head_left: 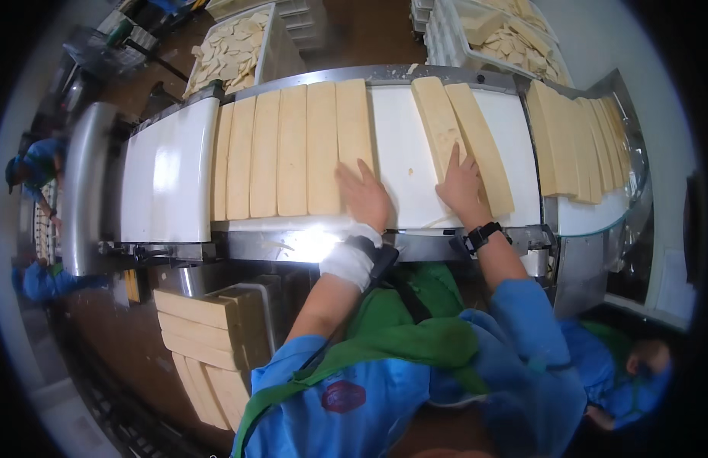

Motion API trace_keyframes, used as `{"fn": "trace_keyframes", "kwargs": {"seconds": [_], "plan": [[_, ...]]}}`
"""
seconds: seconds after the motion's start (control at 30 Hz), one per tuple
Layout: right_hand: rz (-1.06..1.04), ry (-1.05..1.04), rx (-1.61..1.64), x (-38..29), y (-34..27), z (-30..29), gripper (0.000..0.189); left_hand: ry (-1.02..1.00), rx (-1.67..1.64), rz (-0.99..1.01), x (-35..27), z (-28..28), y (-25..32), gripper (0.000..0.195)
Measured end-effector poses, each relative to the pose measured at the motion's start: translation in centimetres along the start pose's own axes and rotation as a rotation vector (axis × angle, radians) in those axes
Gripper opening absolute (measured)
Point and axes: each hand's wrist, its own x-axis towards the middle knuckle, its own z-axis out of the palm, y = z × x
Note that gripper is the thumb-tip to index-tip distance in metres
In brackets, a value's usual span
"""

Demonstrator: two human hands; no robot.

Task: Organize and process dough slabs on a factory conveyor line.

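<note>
My left hand [364, 196] rests with spread fingers on the near part of a long pale-yellow block [352, 123], the rightmost of several lying side by side. White wrapping covers that wrist. My right hand [464, 183], with a black band at the wrist, lies over the near end of a slanted block [435, 117]. Its index finger reaches along the top, and the thumb is by the left edge. Another slanted block [482, 146] lies just right of it, partly under my fingers. All these blocks are on a white conveyor belt [399, 143].
More blocks [571, 143] lie fanned at the curved right end. A metal roller housing [90, 189] stands left. Crates of pale pieces [231, 51] [511, 48] stand beyond the belt. Stacked blocks [196, 329] are at lower left. Co-workers [39, 166] [623, 372] are on both sides.
</note>
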Motion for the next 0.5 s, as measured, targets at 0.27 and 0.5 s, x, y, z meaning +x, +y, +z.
{"fn": "trace_keyframes", "kwargs": {"seconds": [0.27, 0.5], "plan": [[0.157, -0.732, 2.091, 1.5, 2.9, 1.6, 0.058, -0.253, -0.051, 0.125, 0.9, -4.4, -4.1, 0.075], [-0.245, -0.419, 1.418, 0.5, -7.5, 6.2, 0.046, -0.291, 0.203, 0.348, -1.0, -4.6, -8.3, 0.069]]}}
